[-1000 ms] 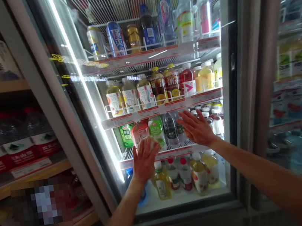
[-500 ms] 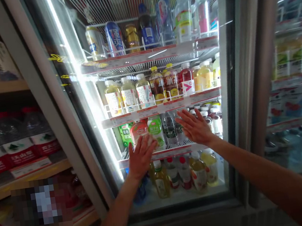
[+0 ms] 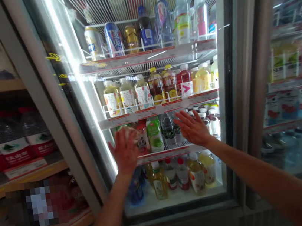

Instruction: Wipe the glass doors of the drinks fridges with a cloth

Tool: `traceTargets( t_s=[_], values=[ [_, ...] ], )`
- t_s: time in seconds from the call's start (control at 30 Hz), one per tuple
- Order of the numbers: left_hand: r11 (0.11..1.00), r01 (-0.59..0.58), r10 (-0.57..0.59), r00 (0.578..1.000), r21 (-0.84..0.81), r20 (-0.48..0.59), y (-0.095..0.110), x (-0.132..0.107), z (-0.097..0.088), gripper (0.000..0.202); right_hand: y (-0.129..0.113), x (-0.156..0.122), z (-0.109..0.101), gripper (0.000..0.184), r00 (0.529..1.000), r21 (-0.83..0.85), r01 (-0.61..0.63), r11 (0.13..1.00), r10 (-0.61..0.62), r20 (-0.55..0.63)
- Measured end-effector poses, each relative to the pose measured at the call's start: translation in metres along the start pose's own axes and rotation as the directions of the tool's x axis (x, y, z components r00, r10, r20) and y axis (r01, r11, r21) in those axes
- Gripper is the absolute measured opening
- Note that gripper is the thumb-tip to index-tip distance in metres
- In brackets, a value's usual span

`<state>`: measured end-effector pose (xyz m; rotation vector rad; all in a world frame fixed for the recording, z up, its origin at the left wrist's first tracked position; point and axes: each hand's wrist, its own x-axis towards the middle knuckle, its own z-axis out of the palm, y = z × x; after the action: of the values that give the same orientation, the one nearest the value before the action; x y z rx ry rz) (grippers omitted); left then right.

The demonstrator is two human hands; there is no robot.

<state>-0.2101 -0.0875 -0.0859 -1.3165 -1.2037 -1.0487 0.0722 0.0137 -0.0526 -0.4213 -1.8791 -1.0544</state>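
My left hand (image 3: 124,152) presses against the glass door (image 3: 155,26) of a lit drinks fridge, over its third shelf (image 3: 170,153). A pale wad (image 3: 128,132), perhaps a cloth, sits under its fingertips. My right hand (image 3: 194,129) lies flat on the same glass to the right, fingers spread and holding nothing. Behind the glass between the hands stand a green-labelled bottle (image 3: 154,133) and a clear water bottle (image 3: 168,129). Whether the door is fully closed I cannot tell.
Wooden shelves at the left carry red-labelled water bottles (image 3: 12,147). The fridge's dark door frame (image 3: 229,79) runs down the right side, with a second glass-fronted fridge (image 3: 296,70) beyond it. Several rows of cans and bottles fill the upper and lower shelves.
My left hand has slid to the left and slightly up across the glass with the pale wad. My right hand has stayed almost where it was.
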Motion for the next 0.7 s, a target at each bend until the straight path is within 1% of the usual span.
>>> traceTargets(
  t_s=[0.03,0.07,0.1,0.13,0.17,0.2,0.23,0.27,0.3,0.33,0.37,0.4,0.43,0.47,0.5,0.53,0.57,0.6,0.63,0.67,0.7],
  values=[
    [0.99,0.139,-0.138,0.989,0.017,-0.062,-0.007,0.003,-0.001,0.045,0.0,0.0,0.0,0.055,1.0,0.003,-0.004,1.0,0.004,-0.001],
    [0.966,0.257,-0.253,0.96,0.022,-0.121,-0.01,0.005,-0.002,0.046,-0.001,0.0,0.0,0.056,1.0,0.005,-0.006,1.0,0.006,-0.003],
    [0.946,0.322,-0.315,0.936,0.02,-0.158,-0.009,0.007,-0.002,0.047,-0.001,0.0,0.0,0.057,1.0,0.007,-0.006,1.0,0.006,-0.006],
    [0.949,0.316,-0.309,0.937,0.015,-0.162,-0.004,0.009,0.0,0.047,-0.001,0.0,0.0,0.058,1.0,0.01,-0.006,1.0,0.006,-0.008],
    [0.972,0.234,-0.23,0.964,0.009,-0.134,0.005,0.009,0.002,0.046,-0.001,0.0,0.0,0.058,1.0,0.013,-0.004,1.0,0.004,-0.009],
    [0.995,0.098,-0.098,0.992,-0.003,-0.081,0.016,0.009,0.005,0.045,-0.001,-0.001,0.0,0.058,1.0,0.016,-0.002,1.0,0.002,-0.009],
    [0.998,-0.053,0.053,0.998,-0.025,-0.025,0.026,0.009,0.008,0.043,0.0,-0.001,0.0,0.058,1.0,0.02,-0.001,1.0,0.001,-0.005],
    [0.982,-0.182,0.183,0.983,-0.051,0.023,0.033,0.008,0.01,0.042,0.0,-0.001,0.0,0.058,1.0,0.023,0.0,1.0,0.0,-0.001],
    [0.963,-0.259,0.263,0.963,-0.07,0.054,0.036,0.007,0.011,0.041,0.0,-0.001,0.0,0.057,1.0,0.025,-0.001,1.0,0.001,0.002],
    [0.958,-0.276,0.28,0.958,-0.073,0.065,0.035,0.007,0.011,0.04,0.0,-0.001,0.0,0.056,1.0,0.027,0.0,1.0,0.0,0.005],
    [0.971,-0.231,0.234,0.971,-0.056,0.058,0.028,0.007,0.01,0.04,0.0,0.0,0.0,0.055,1.0,0.029,0.001,1.0,-0.001,0.006],
    [0.991,-0.129,0.13,0.991,-0.026,0.027,0.018,0.007,0.007,0.04,0.0,0.0,0.0,0.053,1.0,0.031,0.001,1.0,-0.001,0.005],
    [1.0,0.012,-0.012,1.0,0.003,-0.021,0.006,0.008,0.005,0.041,0.0,0.0,0.0,0.052,1.0,0.031,-0.001,1.0,0.001,0.0],
    [0.986,0.166,-0.164,0.984,0.021,-0.076,-0.004,0.009,0.003,0.042,-0.001,0.0,0.0,0.051,1.0,0.027,-0.003,1.0,0.003,-0.006],
    [0.953,0.302,-0.296,0.946,0.025,-0.131,-0.012,0.011,0.001,0.044,-0.001,0.0,0.0,0.05,1.0,0.02,-0.005,1.0,0.005,-0.011],
    [0.92,0.391,-0.382,0.908,0.018,-0.174,-0.015,0.012,0.0,0.046,-0.002,0.0,0.0,0.049,1.0,0.014,-0.007,1.0,0.007,-0.014],
    [0.911,0.411,-0.402,0.896,0.01,-0.187,-0.013,0.013,0.0,0.047,-0.002,0.0,0.001,0.049,1.0,0.008,-0.012,1.0,0.012,-0.011],
    [0.936,0.353,-0.347,0.923,0.003,-0.165,-0.006,0.013,0.002,0.047,-0.002,0.0,0.001,0.049,1.0,0.007,-0.018,1.0,0.018,-0.006],
    [0.973,0.233,-0.232,0.966,-0.005,-0.114,0.004,0.013,0.004,0.047,-0.002,-0.001,0.001,0.05,1.0,0.012,-0.022,1.0,0.022,0.003],
    [0.996,0.085,-0.086,0.995,-0.019,-0.054,0.015,0.013,0.006,0.045,-0.002,-0.001,0.001,0.051,1.0,0.021,-0.023,1.0,0.023,0.013],
    [0.998,-0.055,0.055,0.998,-0.038,0.0,0.025,0.013,0.008,0.044,-0.001,-0.001,0.001,0.052,0.999,0.031,-0.025,0.999,0.024,0.021]
  ],
)
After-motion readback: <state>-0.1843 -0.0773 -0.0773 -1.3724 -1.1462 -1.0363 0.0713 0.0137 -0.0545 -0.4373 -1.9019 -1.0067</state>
